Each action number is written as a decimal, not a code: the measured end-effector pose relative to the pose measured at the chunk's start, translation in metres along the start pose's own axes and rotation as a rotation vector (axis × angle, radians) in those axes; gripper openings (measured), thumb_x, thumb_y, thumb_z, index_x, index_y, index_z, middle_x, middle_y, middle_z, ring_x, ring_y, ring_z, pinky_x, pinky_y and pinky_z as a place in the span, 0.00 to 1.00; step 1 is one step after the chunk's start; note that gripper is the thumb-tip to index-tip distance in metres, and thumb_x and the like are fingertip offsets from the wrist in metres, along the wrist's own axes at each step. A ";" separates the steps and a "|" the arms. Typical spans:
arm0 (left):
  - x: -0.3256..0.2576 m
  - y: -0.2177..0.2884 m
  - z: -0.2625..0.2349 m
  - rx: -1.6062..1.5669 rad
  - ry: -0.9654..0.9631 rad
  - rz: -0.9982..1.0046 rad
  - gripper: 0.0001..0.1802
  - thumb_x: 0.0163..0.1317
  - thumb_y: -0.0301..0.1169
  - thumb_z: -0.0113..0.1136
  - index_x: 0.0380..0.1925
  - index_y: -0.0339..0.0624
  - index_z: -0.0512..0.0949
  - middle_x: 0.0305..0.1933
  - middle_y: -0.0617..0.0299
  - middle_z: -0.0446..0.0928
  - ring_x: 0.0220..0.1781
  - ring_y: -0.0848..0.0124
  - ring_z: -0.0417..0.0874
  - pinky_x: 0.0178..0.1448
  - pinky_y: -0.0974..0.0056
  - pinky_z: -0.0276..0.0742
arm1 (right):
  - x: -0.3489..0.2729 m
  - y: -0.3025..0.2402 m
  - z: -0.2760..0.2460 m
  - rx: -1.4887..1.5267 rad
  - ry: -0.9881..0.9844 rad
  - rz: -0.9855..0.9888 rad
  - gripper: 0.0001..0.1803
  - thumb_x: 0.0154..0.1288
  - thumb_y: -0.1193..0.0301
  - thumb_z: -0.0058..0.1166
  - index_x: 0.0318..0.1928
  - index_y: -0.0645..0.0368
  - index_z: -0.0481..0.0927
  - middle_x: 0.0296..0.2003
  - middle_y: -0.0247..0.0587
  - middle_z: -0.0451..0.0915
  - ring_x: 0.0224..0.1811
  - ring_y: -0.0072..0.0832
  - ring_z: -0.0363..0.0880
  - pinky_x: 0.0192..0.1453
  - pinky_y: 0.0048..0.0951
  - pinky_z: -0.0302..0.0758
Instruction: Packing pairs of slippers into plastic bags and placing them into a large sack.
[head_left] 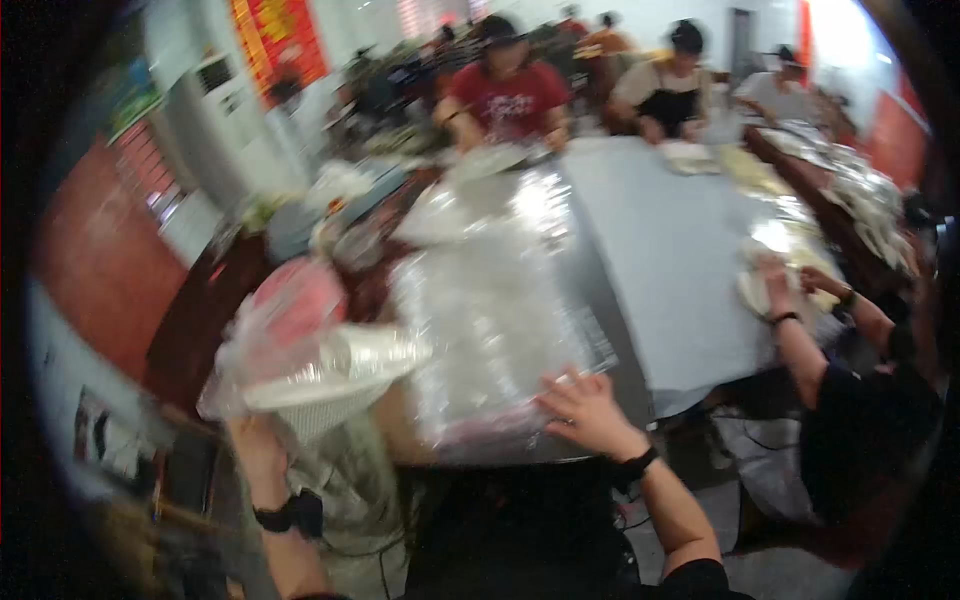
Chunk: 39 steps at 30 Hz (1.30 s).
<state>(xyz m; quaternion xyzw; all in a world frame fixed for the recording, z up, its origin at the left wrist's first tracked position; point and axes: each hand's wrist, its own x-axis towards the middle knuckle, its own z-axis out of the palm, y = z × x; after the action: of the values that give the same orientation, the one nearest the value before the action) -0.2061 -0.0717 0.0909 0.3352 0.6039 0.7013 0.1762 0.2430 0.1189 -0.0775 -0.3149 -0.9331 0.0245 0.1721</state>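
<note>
White basket (318,395), bowl-shaped with slotted wall: sitting at the lower left, raised above the tabletop's near left edge, carrying crinkled clear plastic (365,350); whether anything is lying under the plastic is too blurred to tell. Left hand (257,447): reaching up beneath the basket, its fingers hidden behind the wall, so their grip cannot be told. Clear plastic sheet (495,330), glossy and wrinkled: lying over the grey tabletop (680,260), covering something pale and indistinct. Right hand (588,408): resting on the sheet's near right corner, fingers (565,385) spreading open, gripping nothing. Pink bag (300,300): lying behind the basket. Red sign (280,40) with yellow marks: hanging on the far wall, upper left. Other people are working along the far and right sides, all blurred.
</note>
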 end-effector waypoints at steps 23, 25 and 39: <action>-0.092 -0.080 -0.269 0.081 0.634 -0.308 0.16 0.79 0.29 0.47 0.53 0.26 0.77 0.44 0.49 0.83 0.41 0.59 0.87 0.45 0.57 0.84 | 0.004 -0.015 -0.021 0.027 -0.022 0.045 0.28 0.65 0.61 0.64 0.66 0.44 0.78 0.76 0.36 0.65 0.81 0.46 0.53 0.78 0.53 0.50; -0.074 -0.098 -0.247 0.054 0.660 -0.203 0.17 0.79 0.29 0.46 0.56 0.27 0.75 0.47 0.47 0.82 0.45 0.58 0.86 0.50 0.55 0.83 | 0.001 -0.014 -0.023 0.003 -0.027 0.067 0.28 0.65 0.61 0.64 0.66 0.45 0.79 0.76 0.37 0.66 0.81 0.46 0.53 0.78 0.52 0.50; -0.059 -0.312 -0.087 1.384 -0.533 -0.597 0.34 0.77 0.46 0.44 0.80 0.64 0.51 0.86 0.51 0.27 0.81 0.24 0.22 0.70 0.12 0.24 | 0.000 -0.013 -0.028 -0.007 -0.159 0.166 0.26 0.71 0.55 0.57 0.65 0.47 0.79 0.77 0.37 0.64 0.82 0.46 0.52 0.79 0.50 0.47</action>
<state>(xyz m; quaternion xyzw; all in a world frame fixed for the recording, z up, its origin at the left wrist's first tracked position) -0.2726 -0.1081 -0.2296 0.3492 0.9039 -0.0132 0.2468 0.2446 0.1069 -0.0489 -0.3889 -0.9145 0.0602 0.0937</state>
